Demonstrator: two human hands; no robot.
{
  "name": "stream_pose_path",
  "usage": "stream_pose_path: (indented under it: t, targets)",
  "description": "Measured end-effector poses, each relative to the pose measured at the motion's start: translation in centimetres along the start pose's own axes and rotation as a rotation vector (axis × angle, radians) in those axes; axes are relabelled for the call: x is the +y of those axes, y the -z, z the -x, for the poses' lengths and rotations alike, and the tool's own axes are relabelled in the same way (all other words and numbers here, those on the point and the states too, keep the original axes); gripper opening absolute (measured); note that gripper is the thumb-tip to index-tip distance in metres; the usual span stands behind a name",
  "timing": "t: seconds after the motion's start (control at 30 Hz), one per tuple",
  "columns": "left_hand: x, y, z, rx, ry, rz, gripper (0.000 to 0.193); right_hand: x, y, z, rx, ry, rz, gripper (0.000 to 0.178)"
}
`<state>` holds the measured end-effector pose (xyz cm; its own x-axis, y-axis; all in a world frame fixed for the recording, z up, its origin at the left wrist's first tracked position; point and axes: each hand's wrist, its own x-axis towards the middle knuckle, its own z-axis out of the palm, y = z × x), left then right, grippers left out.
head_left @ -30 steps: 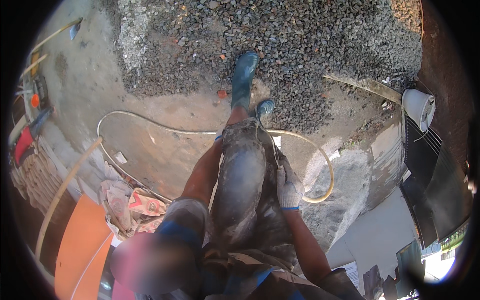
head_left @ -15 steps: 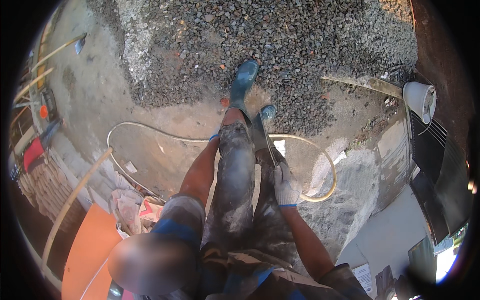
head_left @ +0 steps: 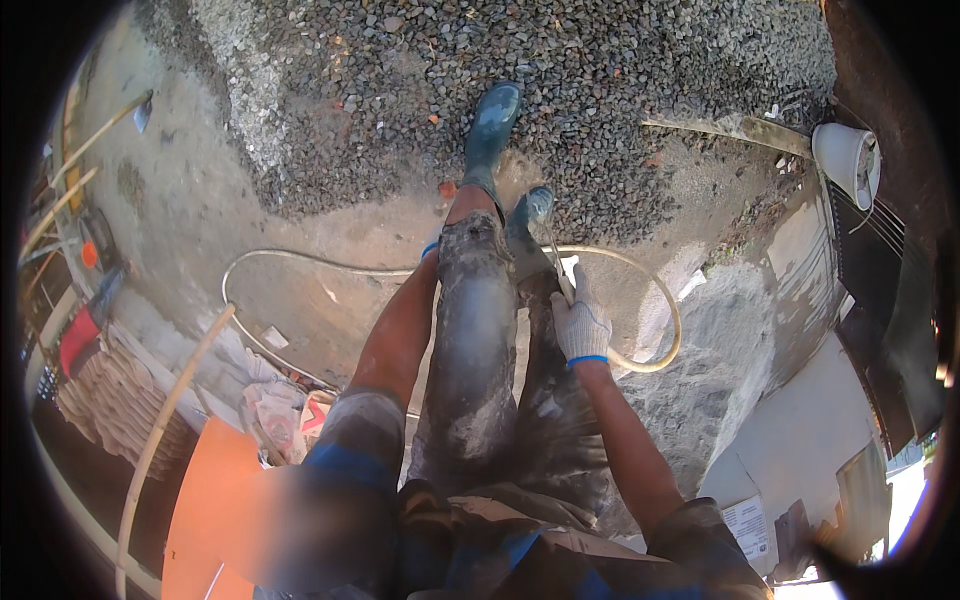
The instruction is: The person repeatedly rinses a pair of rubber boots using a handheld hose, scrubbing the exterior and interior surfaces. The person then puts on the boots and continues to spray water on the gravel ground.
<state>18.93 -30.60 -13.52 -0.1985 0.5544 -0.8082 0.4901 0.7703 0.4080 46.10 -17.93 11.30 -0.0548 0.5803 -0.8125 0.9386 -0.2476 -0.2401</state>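
My right hand (head_left: 582, 328), in a white knitted glove with a blue cuff, is closed around a thin grey tool (head_left: 556, 258) beside my right shin. The tool is seen nearly edge-on, so its kind is unclear. My left arm reaches down along the outside of my left leg. Only the blue glove cuff of my left hand (head_left: 430, 249) shows; the fingers are hidden behind the leg. Rubber boots are on my feet: the left boot (head_left: 492, 125) stands on the edge of the gravel, the right boot (head_left: 535, 205) farther back. A pale hose (head_left: 672, 310) loops behind my legs.
A gravel heap (head_left: 560, 90) spreads ahead. To the right lie a plank (head_left: 730, 127), a white bucket (head_left: 845, 165) on its side and a grey sand pile (head_left: 715, 360). Leftward are a long wooden handle (head_left: 175, 400), stacked sheets (head_left: 115, 400) and an orange panel (head_left: 205, 500).
My right hand has moved slightly forward, and the tool has turned, so less of its long face shows. The view has shifted a little; my left hand stays behind the leg.
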Motion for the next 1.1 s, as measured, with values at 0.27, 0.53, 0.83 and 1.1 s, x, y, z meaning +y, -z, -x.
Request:
stream_pose_path:
  t: [0.27,0.53,0.83,1.1]
  targets:
    - [0.8,0.1,-0.5,-0.041,-0.045,0.005,0.050,-5.4,-6.6,-13.4,0.006,0.313,0.180,0.039]
    - [0.9,0.4,0.4,-0.053,-0.057,0.033,0.050,-6.9,-14.5,-17.9,-0.048,0.123,0.229,0.027]
    - [-0.5,1.8,0.7,-0.053,-0.043,0.022,0.050,-6.2,-14.3,-18.8,-0.219,0.191,0.308,0.025]
    - [0.2,-0.3,2.6,-0.053,-0.035,0.053,0.050,-5.0,-12.4,-16.9,-0.196,0.059,0.163,0.033]
